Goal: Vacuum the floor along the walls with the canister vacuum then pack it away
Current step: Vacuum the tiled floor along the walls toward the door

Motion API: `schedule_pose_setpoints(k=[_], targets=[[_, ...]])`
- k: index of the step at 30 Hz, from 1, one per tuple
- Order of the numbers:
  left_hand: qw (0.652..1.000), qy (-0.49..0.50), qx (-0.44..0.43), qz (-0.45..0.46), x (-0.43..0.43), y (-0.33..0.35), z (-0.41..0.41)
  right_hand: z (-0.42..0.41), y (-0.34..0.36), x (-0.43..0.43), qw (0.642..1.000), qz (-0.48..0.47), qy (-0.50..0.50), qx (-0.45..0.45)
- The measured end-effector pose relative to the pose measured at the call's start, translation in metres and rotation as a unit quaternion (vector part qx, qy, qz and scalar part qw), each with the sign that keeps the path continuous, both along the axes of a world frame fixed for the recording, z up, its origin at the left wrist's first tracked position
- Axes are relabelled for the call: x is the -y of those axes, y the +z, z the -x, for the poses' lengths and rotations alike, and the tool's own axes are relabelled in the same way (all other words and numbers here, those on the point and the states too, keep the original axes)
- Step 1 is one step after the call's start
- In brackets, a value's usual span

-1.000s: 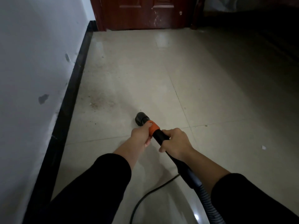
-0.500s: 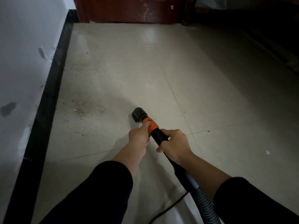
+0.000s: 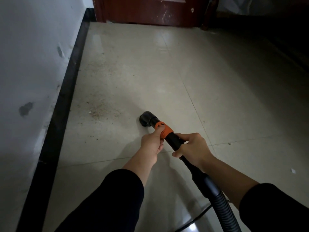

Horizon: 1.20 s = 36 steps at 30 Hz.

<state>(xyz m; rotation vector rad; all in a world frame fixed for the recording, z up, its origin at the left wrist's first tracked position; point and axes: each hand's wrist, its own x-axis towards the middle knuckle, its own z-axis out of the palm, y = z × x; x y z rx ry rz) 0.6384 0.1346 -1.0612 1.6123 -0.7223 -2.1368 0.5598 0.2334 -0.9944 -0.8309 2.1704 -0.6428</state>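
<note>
**Spotter:** What do your grips have right now?

**Operator:** Both are closed round the vacuum's tube (image 3: pixel 188 162). My left grip (image 3: pixel 151 143) wraps the orange collar (image 3: pixel 164 130), thumb lying over it. My right grip (image 3: pixel 192 148) curls round the black tube just behind the left one. I read the two-handed hold as steering: the front grip aims and the rear one pushes.

**Spotter:** And the nozzle?

**Operator:** The nozzle (image 3: pixel 148 118) sits just ahead of my left grip, mouth turned down at the floor (image 3: pixel 167 72). I can't tell whether it touches the tile or hangs just off it.

**Spotter:** Why angled that way?

**Operator:** The debris patch (image 3: pixel 102 109) lies ahead and to the left of my left grip, between the nozzle and the black baseboard (image 3: pixel 66 97) at the foot of the wall (image 3: pixel 33 56). The nozzle is near the patch but not yet on it, so I judge the next sweep goes left toward that edge.

**Spotter:** The rest of the machine?

**Operator:** The ribbed hose (image 3: pixel 224 210) runs back behind my right grip, with the cord (image 3: pixel 195 216) on the floor beside it. The canister is out of view. A white scrap (image 3: pixel 293 171) lies well off to the right of my right grip. There's plenty of wall ahead of both grips up to the door (image 3: pixel 150 9), so I'd say packing away is a long way off.
</note>
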Motion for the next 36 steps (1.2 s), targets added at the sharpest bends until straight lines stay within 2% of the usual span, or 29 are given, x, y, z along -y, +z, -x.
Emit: schedule_pose_setpoints(k=[8, 16, 36], targets=[[0.998, 0.067, 0.012, 0.009, -0.003, -0.002, -0.033, -0.024, -0.005, 0.002, 0.998, 0.022, 0.018, 0.058], [0.985, 0.158, 0.064, 0.041, -0.022, 0.003, -0.064, -0.052, -0.009, -0.001, 0.994, 0.02, 0.06, 0.091], [0.968, 0.237, 0.071, 0.042, -0.033, 0.011, -0.104, -0.086, -0.013, 0.0, 0.988, 0.025, 0.096, 0.121]])
